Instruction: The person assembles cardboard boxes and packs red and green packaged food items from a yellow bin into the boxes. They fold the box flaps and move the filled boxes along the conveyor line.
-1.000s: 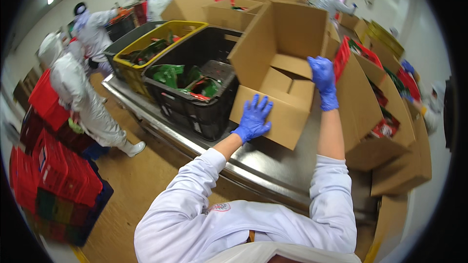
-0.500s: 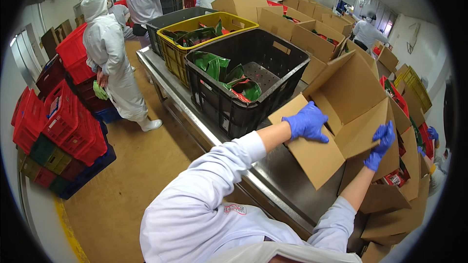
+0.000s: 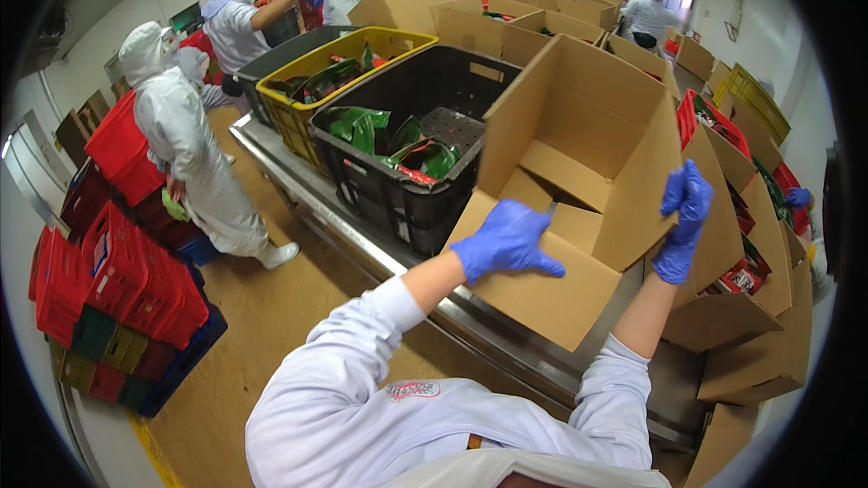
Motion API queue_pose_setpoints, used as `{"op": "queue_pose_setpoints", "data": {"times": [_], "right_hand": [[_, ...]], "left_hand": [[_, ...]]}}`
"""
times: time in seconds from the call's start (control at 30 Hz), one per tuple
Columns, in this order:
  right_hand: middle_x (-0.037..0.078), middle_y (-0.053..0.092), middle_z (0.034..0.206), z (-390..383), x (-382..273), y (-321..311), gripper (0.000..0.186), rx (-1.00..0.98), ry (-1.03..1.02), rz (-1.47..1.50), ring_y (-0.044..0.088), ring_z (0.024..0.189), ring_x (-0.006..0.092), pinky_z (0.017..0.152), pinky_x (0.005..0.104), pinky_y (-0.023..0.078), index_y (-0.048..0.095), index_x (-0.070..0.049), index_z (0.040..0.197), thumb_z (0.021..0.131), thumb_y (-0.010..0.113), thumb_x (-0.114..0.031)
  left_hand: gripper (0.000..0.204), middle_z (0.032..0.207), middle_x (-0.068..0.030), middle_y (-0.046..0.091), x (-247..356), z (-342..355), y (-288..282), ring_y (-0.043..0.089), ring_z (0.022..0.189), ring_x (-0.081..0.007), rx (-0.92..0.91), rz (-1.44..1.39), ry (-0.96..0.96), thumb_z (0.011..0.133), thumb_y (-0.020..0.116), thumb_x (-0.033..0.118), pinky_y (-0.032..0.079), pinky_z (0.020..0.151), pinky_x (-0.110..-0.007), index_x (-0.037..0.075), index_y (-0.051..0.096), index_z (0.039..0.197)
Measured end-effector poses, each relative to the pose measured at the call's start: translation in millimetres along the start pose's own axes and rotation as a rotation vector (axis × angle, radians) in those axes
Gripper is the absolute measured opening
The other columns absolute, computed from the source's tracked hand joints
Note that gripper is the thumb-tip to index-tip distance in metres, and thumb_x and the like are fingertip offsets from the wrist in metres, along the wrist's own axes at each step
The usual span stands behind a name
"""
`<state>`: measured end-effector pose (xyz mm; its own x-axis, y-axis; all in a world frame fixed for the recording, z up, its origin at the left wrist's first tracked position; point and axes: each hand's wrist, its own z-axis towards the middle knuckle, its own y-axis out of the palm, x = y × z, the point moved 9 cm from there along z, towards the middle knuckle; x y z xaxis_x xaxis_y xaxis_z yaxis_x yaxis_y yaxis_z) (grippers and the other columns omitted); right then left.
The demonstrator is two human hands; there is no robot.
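Steadying box point(image 3: 588, 117), probably: left hand point(image 3: 506, 239) spread across near flap point(image 3: 561, 303), right hand point(image 3: 687, 221) curled round right wall point(image 3: 640, 185).

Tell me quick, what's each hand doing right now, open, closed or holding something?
Left hand: on the near side of the cardboard box, thumb out; grip cannot be told.
Right hand: closed, holding the box's right edge.

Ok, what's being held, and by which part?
An open brown cardboard box: the blue-gloved right hand grips its right side's edge; the left hand rests on its near flap.
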<state>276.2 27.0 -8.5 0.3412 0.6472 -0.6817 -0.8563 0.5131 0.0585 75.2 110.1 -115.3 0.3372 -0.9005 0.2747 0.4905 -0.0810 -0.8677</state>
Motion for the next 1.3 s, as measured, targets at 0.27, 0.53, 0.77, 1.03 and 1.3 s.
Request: {"op": "queue_pose_setpoints", "data": {"times": [0.27, 0.53, 0.77, 1.03, 1.3], "right_hand": [[0.002, 0.044, 0.051, 8, 25, 33, 0.032, -0.033, -0.081, 0.024, 0.041, 0.043, 0.0090, 0.043, 0.0234, 0.032, 0.057, -0.003, 0.071, 0.091, 0.043, -0.023], [0.004, 0.061, 0.086, -28, -32, -9, 0.014, 0.146, -0.230, -0.369, 0.057, 0.083, 0.0131, 0.077, 0.0262, 0.045, 0.061, -0.004, 0.088, 0.087, 0.053, -0.016], [0.006, 0.064, 0.079, -135, -121, -171, 0.011, 0.392, -0.193, -0.369, 0.061, 0.071, 0.0120, 0.066, 0.0271, 0.049, 0.059, -0.003, 0.078, 0.084, 0.056, -0.013], [0.023, 0.060, 0.099, -383, -222, -481, 0.060, 1.233, 0.894, -1.349, 0.056, 0.084, 0.0268, 0.075, 0.0378, 0.047, 0.055, 0.009, 0.107, 0.075, 0.066, -0.041], [0.014, 0.060, 0.110, -537, -164, -598, 0.062, 1.221, 1.068, -0.958, 0.059, 0.091, 0.0241, 0.082, 0.0312, 0.045, 0.054, 0.004, 0.114, 0.074, 0.067, -0.041]], "left_hand": [[0.065, 0.051, -0.0147, 0.052, -28, -3, 8, 0.055, 0.052, -0.0319, 0.130, 0.009, -0.041, 0.048, 0.069, 0.066, 0.044, 0.051, -0.039, 0.005, 0.051, 0.055], [0.063, 0.064, -0.0189, 0.059, 1, 6, 8, 0.057, 0.059, -0.0333, 0.015, 0.034, -0.178, 0.054, 0.074, 0.055, 0.043, 0.057, -0.040, -0.004, 0.060, 0.073], [0.058, 0.060, -0.0174, 0.057, 26, 18, 7, 0.056, 0.059, -0.0347, 0.058, 0.210, -0.057, 0.055, 0.072, 0.053, 0.042, 0.055, -0.042, -0.001, 0.059, 0.069], [0.055, 0.062, -0.0218, 0.056, 51, 29, 9, 0.055, 0.062, -0.0381, 0.079, 0.291, -0.138, 0.051, 0.072, 0.052, 0.041, 0.057, -0.044, 0.000, 0.057, 0.063], [0.064, 0.058, -0.0152, 0.057, 85, 48, 29, 0.057, 0.061, -0.0339, 0.063, 0.344, -0.105, 0.049, 0.066, 0.067, 0.044, 0.059, -0.042, 0.004, 0.058, 0.059]]}}
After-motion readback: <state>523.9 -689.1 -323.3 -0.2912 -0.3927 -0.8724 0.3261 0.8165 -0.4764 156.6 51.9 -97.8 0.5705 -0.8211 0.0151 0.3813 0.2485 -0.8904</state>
